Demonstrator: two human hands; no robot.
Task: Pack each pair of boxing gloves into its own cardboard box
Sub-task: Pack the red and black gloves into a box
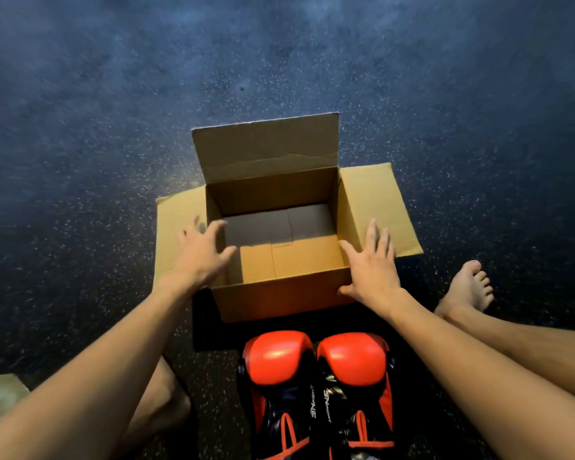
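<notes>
An open box [279,300] is flanked by left hand [203,257] and right hand [374,265], fingers spread, nothing gripped; gloves [316,376] are laid nearby.

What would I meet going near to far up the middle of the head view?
red and black boxing gloves → cardboard box, open and empty → raised far flap → dark speckled floor
</notes>
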